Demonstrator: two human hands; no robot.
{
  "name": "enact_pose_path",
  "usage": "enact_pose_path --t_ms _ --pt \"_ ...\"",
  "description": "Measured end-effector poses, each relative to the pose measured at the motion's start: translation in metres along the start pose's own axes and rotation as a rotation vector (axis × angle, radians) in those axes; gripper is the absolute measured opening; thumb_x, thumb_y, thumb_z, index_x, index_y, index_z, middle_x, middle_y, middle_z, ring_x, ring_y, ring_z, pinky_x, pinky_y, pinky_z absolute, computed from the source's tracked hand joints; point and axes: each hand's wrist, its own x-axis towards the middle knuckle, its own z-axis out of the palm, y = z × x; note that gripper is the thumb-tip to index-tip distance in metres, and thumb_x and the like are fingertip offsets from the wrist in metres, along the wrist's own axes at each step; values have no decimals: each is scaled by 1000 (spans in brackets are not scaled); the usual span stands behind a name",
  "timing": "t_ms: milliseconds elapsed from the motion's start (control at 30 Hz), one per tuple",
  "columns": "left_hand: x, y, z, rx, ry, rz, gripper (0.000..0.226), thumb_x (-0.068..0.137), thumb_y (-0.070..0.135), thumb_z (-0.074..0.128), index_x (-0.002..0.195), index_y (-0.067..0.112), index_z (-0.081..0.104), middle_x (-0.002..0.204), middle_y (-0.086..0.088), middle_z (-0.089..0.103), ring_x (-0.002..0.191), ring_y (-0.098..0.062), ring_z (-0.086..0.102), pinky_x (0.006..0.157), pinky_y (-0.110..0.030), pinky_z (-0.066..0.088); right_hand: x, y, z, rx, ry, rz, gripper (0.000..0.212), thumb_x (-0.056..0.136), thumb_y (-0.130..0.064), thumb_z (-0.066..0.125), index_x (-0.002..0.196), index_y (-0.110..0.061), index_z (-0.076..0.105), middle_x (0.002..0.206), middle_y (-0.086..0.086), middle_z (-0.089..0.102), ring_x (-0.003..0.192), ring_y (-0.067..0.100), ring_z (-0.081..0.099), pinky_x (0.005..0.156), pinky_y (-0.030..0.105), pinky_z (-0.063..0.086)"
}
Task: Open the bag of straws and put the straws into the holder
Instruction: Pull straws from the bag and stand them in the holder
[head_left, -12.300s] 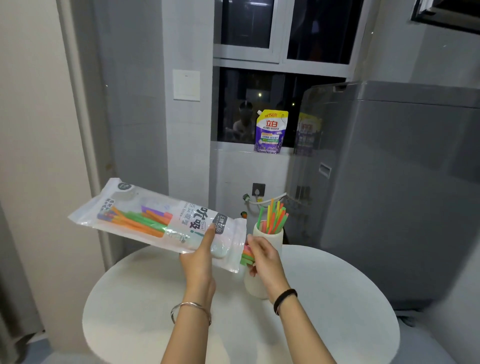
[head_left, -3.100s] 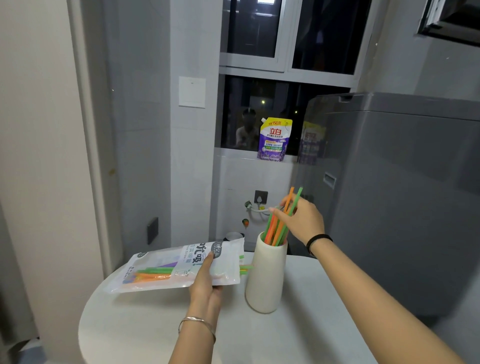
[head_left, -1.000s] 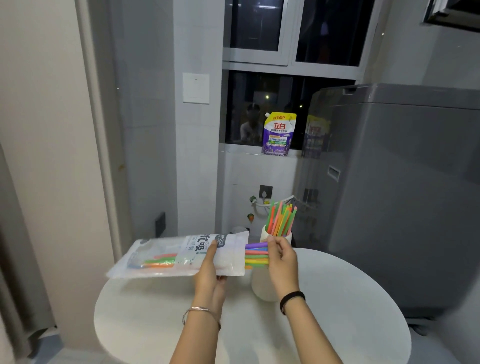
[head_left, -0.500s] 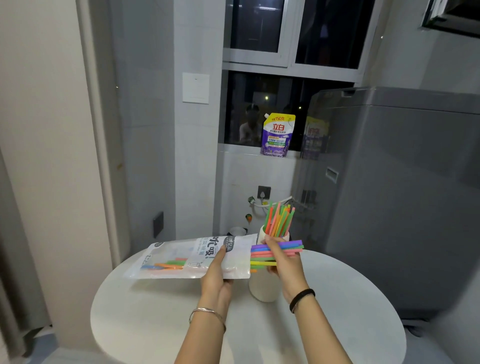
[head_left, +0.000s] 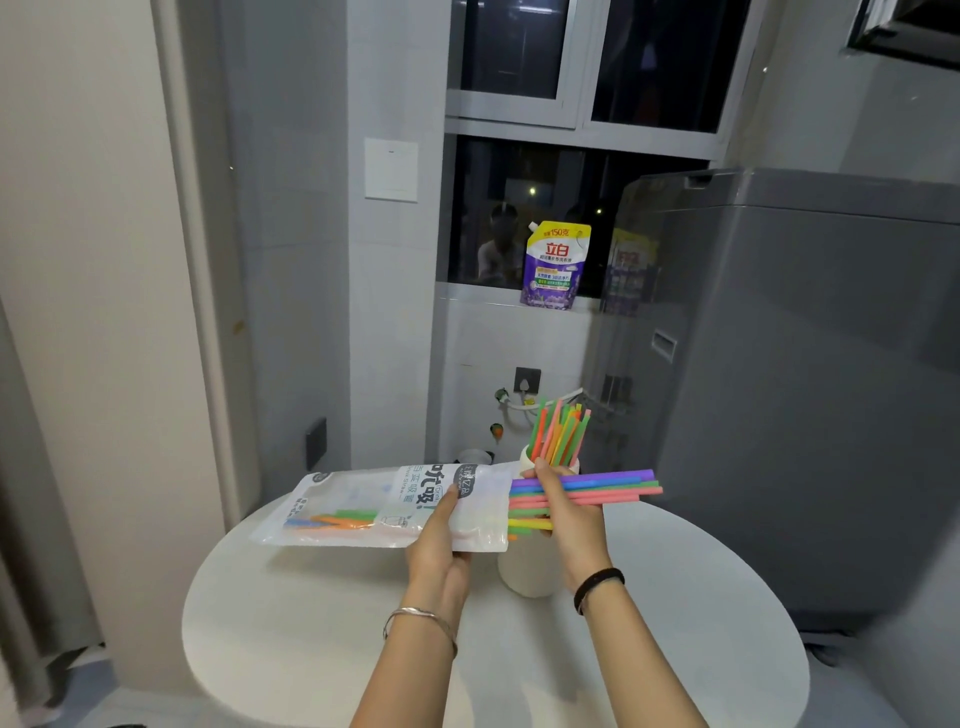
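Behind holder (head_left: 527, 569), detergent pouch (head_left: 555, 266) on sill, washing machine (head_left: 810, 389) rightward

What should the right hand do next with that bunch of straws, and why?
Probably pull the bunch fully clear, tip it upright and drop it into the holder. The right hand grips it level, mostly out of the bag the left hand holds, with the holder right behind.

Dark window (head_left: 524, 57), grey tiled wall (head_left: 395, 312), perhaps a washing machine (head_left: 810, 389).
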Motion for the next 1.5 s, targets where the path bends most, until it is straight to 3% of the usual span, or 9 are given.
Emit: enact_pose_path --t_ms 67,200,300,367,500,767,1033,1333,1500 --pt "0 1 0 -1 1 -3 51 85 4 66 134 7 51 131 -13 61 105 -25 61 89 -41 52 4 -2 -3 -29 55 -16 24 89 -34 58 91 -12 68 81 2 70 69 10 67 51 18 49" --pt "4 4 -1 -24 16 -3 53 84 6 67 134 10 51 127 -9 63 99 -23 63 79 -38 54 18 -23 -12 -86 151 -139 35 92 -34 53 62 -18 59 51 -3 54 43 8 51 39 16 39" --pt "8 5 -2 -29 43 2 48 84 7 67 130 12 54 117 -7 65 84 -16 65 64 -32 56 40 -55 -23 -148 186 -220 39 92 -35 52 70 -5 64 54 5 55 37 9 45 38 20 36" --pt "12 6 -3 -34 57 -4 46 84 8 68 128 12 55 109 -5 66 81 -14 63 65 -33 53 55 -79 -29 -194 170 -269 46 94 -35 49 74 3 66 49 4 54 33 5 44 36 18 36" --pt "17 7 -5 -42 74 2 41 84 7 68 122 15 56 112 -5 64 81 -15 63 68 -34 52 76 -120 -39 -252 134 -347 47 96 -34 44 64 -5 63 34 -8 53 28 1 44 32 12 34" --pt "19 4 -5 -38 68 14 42 84 7 67 122 18 55 99 0 66 78 -13 63 69 -34 54 88 -131 -39 -462 82 -449 48 97 -35 41 62 -10 61 58 -1 60 42 1 57 39 7 40" --pt "18 5 -5 -22 83 37 50 84 6 67 132 14 53 114 -5 63 79 -13 62 69 -34 52 93 -145 -35 -446 111 -504 45 97 -34 41 84 3 63 63 -2 61 55 7 59 42 5 43" --pt "9 0 1 -23 72 12 56 83 6 68 136 11 51 130 -9 62 87 -19 64 50 -27 57 92 -139 -26 -561 -9 -528 42 96 -36 42 65 -13 59 62 -2 62 57 9 62 51 16 48" --pt "7 -2 2 -34 60 8 57 83 6 68 136 12 50 130 -9 62 83 -15 64 56 -28 58 89 -115 -18 -716 -99 -493 44 95 -42 42 58 -24 59 61 -4 62 60 11 65 54 20 52"
